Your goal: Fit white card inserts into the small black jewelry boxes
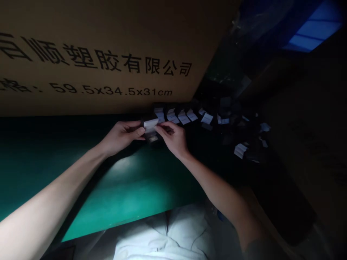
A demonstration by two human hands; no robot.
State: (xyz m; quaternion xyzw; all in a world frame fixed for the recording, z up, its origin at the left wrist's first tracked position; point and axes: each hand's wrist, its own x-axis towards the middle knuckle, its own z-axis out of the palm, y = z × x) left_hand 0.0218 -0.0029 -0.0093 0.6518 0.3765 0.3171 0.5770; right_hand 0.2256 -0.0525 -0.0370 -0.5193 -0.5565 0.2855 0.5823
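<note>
Over the green table, my left hand (123,135) grips a small dark box (153,140) from its left side, thumb in front. A folded white paper slip (150,124) stands up at the box's opening. My right hand (173,137) pinches the right edge of that slip between thumb and fingers. Something small and pale shows inside the box's lower part, too dim to name. Just behind my hands is a row of several similar dark pieces with white folded slips (172,116).
A large printed cardboard carton (108,32) stands along the back of the green table (130,191). More dark pieces with white slips (240,151) lie scattered at the right in shadow. Another carton (311,137) is at the far right. The table's front edge is near my lap.
</note>
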